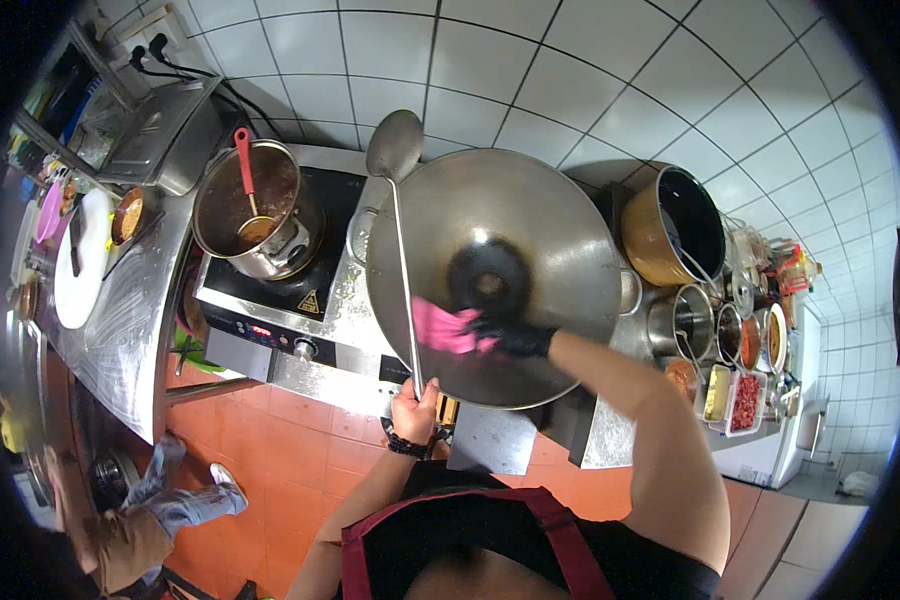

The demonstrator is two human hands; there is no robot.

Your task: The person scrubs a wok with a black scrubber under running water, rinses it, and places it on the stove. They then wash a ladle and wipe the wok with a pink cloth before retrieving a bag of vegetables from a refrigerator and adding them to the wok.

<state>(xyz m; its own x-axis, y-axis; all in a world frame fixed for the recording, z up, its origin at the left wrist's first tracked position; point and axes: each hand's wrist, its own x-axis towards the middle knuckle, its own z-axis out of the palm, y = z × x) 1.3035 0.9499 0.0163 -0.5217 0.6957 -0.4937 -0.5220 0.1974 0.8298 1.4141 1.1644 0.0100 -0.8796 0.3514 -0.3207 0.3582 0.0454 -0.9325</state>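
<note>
A large metal wok [495, 195] with two loop handles sits before me, its inner bottom darkened. My right hand [514, 337], in a black glove, reaches inside it and holds a pink cloth [446, 328] against the lower left wall. My bare left hand [415, 410], a beaded bracelet at the wrist, grips the handle end of a long-handled metal ladle [402, 255]. That handle crosses the wok's left side, and its broad bowl rests up by the rear left rim near the tiled wall.
Left of the wok, a steel pot [214, 217] with a red-handled ladle [245, 165] stands on an induction cooker [322, 285]. A tall pot [641, 225], a smaller pot [664, 322] and several food containers [744, 405] crowd the right. Another person [139, 532] is at lower left.
</note>
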